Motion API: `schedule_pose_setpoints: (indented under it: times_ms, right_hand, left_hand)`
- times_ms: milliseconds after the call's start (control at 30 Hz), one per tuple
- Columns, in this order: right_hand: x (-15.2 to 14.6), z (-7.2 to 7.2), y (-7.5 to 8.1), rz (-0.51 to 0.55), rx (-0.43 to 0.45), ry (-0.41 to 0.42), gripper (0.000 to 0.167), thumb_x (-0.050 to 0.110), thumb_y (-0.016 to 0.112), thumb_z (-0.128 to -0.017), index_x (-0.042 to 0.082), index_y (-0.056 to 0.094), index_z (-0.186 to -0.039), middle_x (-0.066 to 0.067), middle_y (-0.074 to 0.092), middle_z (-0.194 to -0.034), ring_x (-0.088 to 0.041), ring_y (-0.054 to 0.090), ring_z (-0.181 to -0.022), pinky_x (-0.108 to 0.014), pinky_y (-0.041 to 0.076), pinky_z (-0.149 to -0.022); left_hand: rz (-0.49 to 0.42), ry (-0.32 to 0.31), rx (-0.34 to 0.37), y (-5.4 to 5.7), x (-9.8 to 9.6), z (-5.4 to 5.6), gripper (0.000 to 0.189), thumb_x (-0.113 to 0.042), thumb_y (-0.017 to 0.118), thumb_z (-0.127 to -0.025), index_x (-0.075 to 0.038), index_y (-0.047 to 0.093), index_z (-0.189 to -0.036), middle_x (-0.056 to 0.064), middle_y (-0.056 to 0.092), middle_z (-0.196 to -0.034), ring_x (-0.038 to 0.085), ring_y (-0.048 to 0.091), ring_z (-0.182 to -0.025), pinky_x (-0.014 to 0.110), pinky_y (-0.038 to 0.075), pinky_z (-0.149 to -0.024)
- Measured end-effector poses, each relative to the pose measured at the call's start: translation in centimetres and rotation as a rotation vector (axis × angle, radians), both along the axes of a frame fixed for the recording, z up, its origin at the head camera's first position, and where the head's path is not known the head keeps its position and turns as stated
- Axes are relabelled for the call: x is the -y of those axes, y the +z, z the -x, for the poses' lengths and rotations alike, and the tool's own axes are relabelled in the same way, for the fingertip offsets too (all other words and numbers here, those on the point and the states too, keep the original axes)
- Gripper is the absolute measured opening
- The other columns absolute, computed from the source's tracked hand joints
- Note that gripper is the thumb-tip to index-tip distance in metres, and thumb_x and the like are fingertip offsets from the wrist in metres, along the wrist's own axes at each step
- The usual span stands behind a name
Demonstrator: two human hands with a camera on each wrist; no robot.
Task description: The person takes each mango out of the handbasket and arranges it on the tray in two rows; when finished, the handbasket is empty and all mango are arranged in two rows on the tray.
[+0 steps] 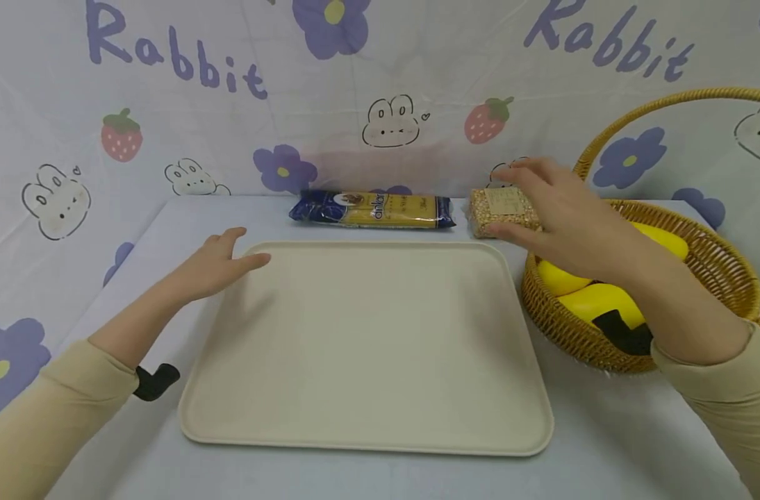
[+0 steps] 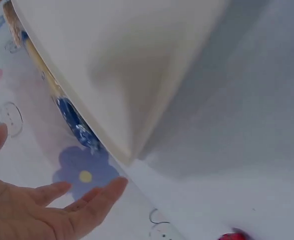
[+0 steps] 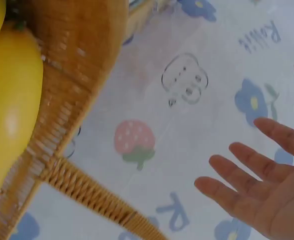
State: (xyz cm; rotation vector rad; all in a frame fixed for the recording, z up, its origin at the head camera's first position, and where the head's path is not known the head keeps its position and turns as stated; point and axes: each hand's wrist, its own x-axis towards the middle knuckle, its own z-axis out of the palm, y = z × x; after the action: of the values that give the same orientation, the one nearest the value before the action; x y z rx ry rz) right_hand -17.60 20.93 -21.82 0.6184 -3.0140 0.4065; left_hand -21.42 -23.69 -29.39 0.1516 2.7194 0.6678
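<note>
My left hand (image 1: 214,267) hovers over the far left corner of a beige rectangular tray (image 1: 367,347), thumb and fingers spread, holding nothing. In the left wrist view the fingers of this hand (image 2: 62,212) point toward the tray corner (image 2: 127,155). My right hand (image 1: 567,215) is raised above the left side of a wicker basket (image 1: 561,340), fingers apart and nothing in them. Behind its fingertips, in the head view, lies a clear pack of small tan kernels (image 1: 501,208) with a pale label.
Smooth yellow fruit-like things (image 1: 595,305) lie in the basket, whose tall handle (image 1: 674,101) arches over it. A blue and yellow pasta packet (image 1: 380,210) lies beyond the tray. A printed cloth (image 1: 230,139) hangs behind. Something red (image 2: 234,235) shows in the left wrist view.
</note>
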Motion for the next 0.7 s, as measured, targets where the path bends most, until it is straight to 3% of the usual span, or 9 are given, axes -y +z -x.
schedule_pose_setpoints:
  times_ms: [233,433,700]
  right_hand:
    - [-3.9,1.8,1.2,0.028,0.035,-0.052,0.069,0.05,0.053,-0.098,0.014,0.032,-0.154,-0.026,0.025,-0.159,-0.05,0.03,-0.138,-0.073,0.028,-0.107]
    - [-6.7,3.4,0.9,0.06,0.049,-0.047,0.061,0.043,0.053,-0.1,0.008,0.041,-0.149,-0.026,0.044,-0.145,-0.047,0.038,-0.132,-0.069,0.032,-0.102]
    - [-9.1,4.7,0.3,0.099,0.215,-0.121,0.061,0.053,0.05,-0.098,0.011,0.047,-0.143,-0.02,0.047,-0.146,-0.043,0.042,-0.132,-0.067,0.034,-0.102]
  left_hand:
    - [-0.123,0.042,0.142,-0.7,2.1,1.2,0.085,-0.043,0.044,-0.102,0.001,-0.003,-0.157,0.039,0.018,-0.155,0.05,0.036,-0.138,0.058,0.039,-0.111]
    - [-0.198,0.058,0.229,-1.8,2.9,2.0,0.078,-0.032,0.04,-0.105,0.001,-0.009,-0.157,0.037,0.016,-0.156,0.049,0.038,-0.137,0.054,0.039,-0.112]
    - [-0.263,0.053,0.268,-2.9,3.7,2.8,0.074,-0.014,0.043,-0.101,-0.002,-0.003,-0.158,0.034,0.022,-0.154,0.039,0.041,-0.132,0.055,0.036,-0.115]
